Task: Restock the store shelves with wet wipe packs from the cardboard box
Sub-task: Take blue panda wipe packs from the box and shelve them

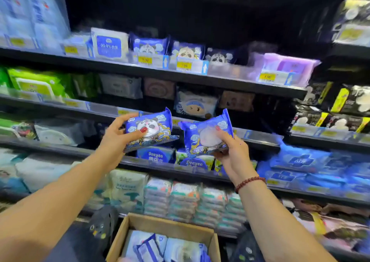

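Judging by the shelves, the restocking is running partway. Blue panda packs [149, 45] are standing on the upper shelf [120, 69] well above the fingers [128, 118], and more wipe packs [180, 247] are lying in the cardboard box [166, 224] far below them. The left hand [118, 139] is gripping one panda wet wipe pack [154, 127], thumb across its face. The right hand [232, 153] is clasping a second pack [202, 135] from its lower corner. Both arms are reaching forward and up, holding the two packs just beside each other.
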`<state>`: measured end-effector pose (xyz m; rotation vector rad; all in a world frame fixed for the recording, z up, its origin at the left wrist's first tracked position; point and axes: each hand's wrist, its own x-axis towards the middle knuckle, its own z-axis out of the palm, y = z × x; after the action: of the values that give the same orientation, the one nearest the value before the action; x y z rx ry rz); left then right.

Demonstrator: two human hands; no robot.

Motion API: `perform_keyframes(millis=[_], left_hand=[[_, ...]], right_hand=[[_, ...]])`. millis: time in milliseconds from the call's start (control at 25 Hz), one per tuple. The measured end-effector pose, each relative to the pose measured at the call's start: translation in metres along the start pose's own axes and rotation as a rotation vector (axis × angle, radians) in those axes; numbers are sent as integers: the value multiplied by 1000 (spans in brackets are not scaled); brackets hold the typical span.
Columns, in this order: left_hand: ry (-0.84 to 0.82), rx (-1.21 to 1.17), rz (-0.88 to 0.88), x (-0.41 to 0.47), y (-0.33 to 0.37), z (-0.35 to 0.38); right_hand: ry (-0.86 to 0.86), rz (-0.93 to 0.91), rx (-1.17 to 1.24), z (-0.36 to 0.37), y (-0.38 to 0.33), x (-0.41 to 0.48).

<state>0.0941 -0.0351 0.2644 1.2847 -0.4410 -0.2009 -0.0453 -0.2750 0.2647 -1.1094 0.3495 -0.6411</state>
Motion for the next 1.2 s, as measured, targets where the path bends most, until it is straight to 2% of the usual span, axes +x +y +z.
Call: perform_keyframes(millis=[280, 440, 800, 1040, 1160, 1200], left_hand=[[-121, 68, 184, 31, 95, 36], [-174, 89, 222, 49, 125, 55], [-147, 82, 310, 112, 144, 81], [-113, 69, 320, 139, 133, 90], [-106, 100, 317, 146, 128, 91], [-102, 108, 320, 147, 126, 90]], right_hand=[[58, -139, 58, 32, -90, 7], [37, -178, 56, 53, -126, 20], [133, -279, 22, 89, -192, 97], [230, -112, -63, 97, -200, 159], [195, -112, -121, 96, -196, 182], [187, -137, -218, 95, -194, 190]])
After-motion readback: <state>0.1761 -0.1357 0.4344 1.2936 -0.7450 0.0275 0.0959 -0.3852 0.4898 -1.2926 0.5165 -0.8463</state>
